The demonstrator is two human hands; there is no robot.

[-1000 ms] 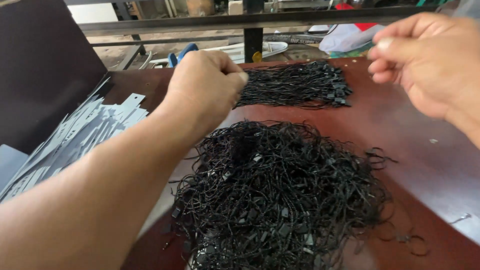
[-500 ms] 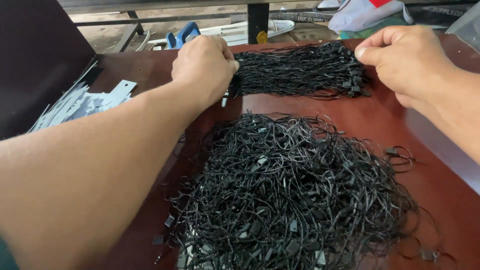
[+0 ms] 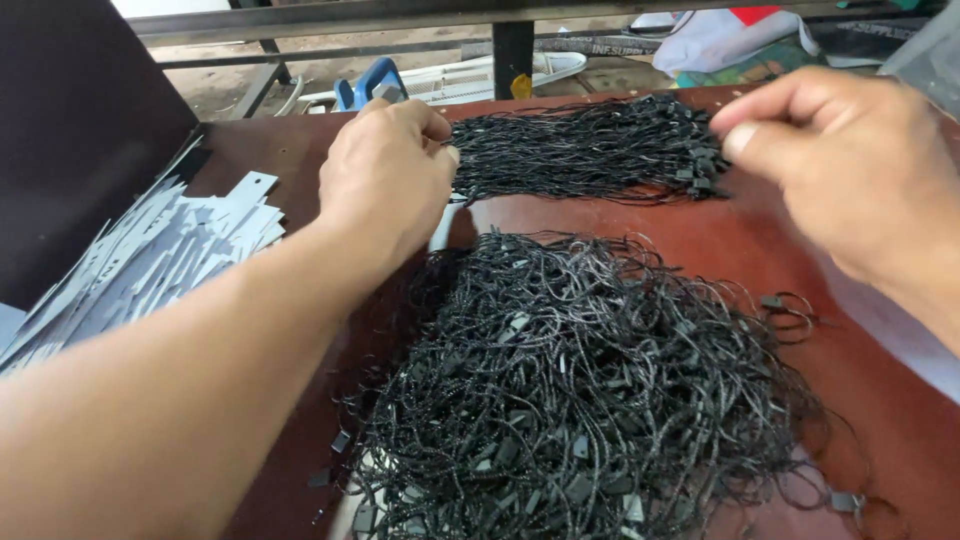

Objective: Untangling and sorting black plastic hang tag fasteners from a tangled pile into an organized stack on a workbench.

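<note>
Our left hand (image 3: 385, 175) pinches the near-left end of the aligned black string bundle (image 3: 590, 150); our right hand (image 3: 850, 170) pinches closed by its right end. Grey tags (image 3: 150, 260) lie far left.

A neat bundle of black looped cords (image 3: 585, 150) lies straightened along the table's far edge, its plastic tabs gathered at the right end; nearer, a big tangled heap of the same cords (image 3: 590, 390) sprawls toward the near edge
</note>
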